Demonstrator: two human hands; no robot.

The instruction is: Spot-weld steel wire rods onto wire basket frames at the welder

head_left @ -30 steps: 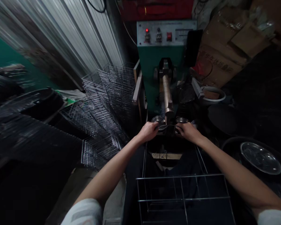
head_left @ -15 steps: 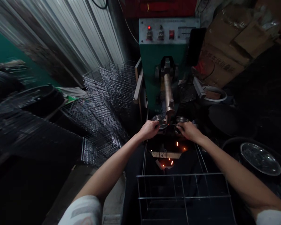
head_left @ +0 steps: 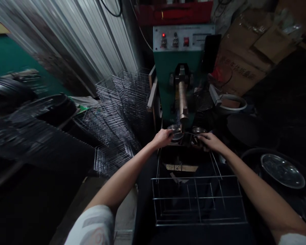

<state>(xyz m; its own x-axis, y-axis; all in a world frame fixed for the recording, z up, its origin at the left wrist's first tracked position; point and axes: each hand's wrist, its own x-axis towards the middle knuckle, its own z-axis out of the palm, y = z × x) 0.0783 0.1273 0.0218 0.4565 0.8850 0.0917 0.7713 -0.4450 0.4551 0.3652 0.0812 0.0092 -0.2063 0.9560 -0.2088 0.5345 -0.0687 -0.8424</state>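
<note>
Left hand (head_left: pixel 163 137) is gripping a wire frame (head_left: pixel 197 197) at its far left, right hand (head_left: pixel 210 141) is pinching its far right, the frame is extending near, a green machine (head_left: pixel 164 73) is standing beyond

We see machine (head_left: pixel 165 75) green, panel (head_left: pixel 182 33) grey, lamp (head_left: pixel 163 35) and switch (head_left: pixel 186 41) red. Our wire frame (head_left: pixel 197 197): silvery, grid pattern. Our left sleeve (head_left: pixel 91 224): white, grey and orange print. Carton (head_left: pixel 241 64): brown.

Single view: head-worn camera, facing forward and down; wire rack (head_left: pixel 197 197) close below, green machine (head_left: pixel 164 71) farther ahead.
</note>
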